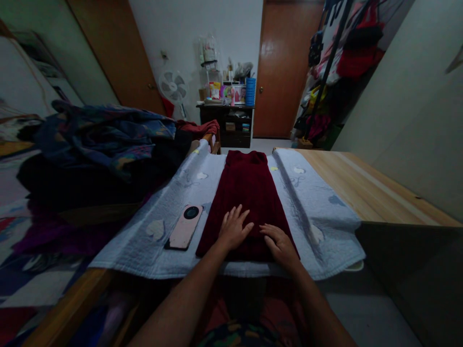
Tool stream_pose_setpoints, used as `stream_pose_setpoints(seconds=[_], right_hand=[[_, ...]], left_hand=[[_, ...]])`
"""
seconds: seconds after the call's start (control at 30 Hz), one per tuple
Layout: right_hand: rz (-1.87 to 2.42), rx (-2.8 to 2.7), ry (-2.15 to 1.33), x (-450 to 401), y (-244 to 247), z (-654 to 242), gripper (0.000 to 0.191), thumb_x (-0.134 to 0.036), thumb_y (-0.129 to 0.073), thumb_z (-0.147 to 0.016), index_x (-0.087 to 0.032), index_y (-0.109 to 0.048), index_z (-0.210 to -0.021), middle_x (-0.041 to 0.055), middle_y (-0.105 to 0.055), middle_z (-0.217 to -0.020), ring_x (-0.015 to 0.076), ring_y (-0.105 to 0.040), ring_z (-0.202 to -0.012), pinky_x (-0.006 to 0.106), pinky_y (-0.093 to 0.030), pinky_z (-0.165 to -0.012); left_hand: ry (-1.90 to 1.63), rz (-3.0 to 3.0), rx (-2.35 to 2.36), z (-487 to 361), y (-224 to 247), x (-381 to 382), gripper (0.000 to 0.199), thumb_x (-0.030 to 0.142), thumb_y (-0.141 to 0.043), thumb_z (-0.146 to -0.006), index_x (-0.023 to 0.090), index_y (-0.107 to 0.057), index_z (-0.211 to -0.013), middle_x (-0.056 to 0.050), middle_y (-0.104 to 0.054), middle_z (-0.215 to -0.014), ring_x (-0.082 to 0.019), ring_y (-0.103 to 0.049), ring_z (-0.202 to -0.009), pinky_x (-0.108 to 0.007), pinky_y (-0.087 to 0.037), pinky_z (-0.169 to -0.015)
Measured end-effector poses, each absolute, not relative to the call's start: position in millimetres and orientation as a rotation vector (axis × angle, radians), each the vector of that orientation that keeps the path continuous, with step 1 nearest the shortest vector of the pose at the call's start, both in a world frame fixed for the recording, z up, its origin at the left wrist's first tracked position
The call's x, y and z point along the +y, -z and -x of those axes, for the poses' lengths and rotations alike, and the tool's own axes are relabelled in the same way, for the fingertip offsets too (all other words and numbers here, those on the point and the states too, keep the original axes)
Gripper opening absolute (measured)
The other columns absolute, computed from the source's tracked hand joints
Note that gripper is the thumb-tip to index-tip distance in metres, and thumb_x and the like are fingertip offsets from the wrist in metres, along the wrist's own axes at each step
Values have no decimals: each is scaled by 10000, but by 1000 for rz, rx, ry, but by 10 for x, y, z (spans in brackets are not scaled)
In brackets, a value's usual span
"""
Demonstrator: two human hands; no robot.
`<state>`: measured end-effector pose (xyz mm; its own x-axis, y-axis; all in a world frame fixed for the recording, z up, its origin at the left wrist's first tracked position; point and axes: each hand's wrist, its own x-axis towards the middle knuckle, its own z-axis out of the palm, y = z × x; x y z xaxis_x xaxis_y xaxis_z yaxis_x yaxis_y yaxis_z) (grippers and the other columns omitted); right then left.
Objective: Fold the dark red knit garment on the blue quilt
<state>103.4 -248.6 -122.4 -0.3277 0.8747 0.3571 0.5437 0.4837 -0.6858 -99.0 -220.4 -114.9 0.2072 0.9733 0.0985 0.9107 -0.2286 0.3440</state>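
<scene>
A dark red garment (249, 188), folded into a long panel narrower at its far end, lies flat in front of me. Its exact kind I cannot tell. My left hand (234, 227) rests on its near half with fingers spread. On the near right part of the same cloth lies my right hand (280, 243), fingers stretched out toward the left and slightly bent. Neither hand grips anything. Under the garment is a light blue quilted cloth (321, 197) with pale heart shapes. A pink phone (184, 229) with a round black camera lies face down left of the garment.
At the left, a heap of dark and patterned clothes (97, 140) rises above the surface. A wooden board (361, 185) adjoins the cloth on the right. Beyond stand a white fan (173, 86), a dark shelf (235, 127) and a brown door (282, 72). Bags (361, 53) hang at the far right.
</scene>
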Motion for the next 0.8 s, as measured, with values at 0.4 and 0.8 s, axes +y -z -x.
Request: stream_pose_setpoints(seconds=[0.4,0.8], right_hand=[[1230,-2026,-510,-2517,1172,-1005,241,-154,-459,-817,-225,-645,-952,66,-658,-1039,224,-566,-1017,401,-435,-922],[1207,-2032,-508,-2525,1174,-1004,241,-135,-457,-829,-214,-628,-978,67,-645,-1062,222,-547,-1031,401,-418,-938]], left_hand=[[-436,-2270,1810,989,1140,-2211,569,547,-361,-933,279,-378,-1435,-73,-257,-1561,-259,-220,-1430,-471,-190,-1148],[-455,-2291,1807,985,1121,-2228,578,546,-365,-933,253,-393,-1431,-90,-272,-1553,-273,-241,-1421,-474,-194,-1148]])
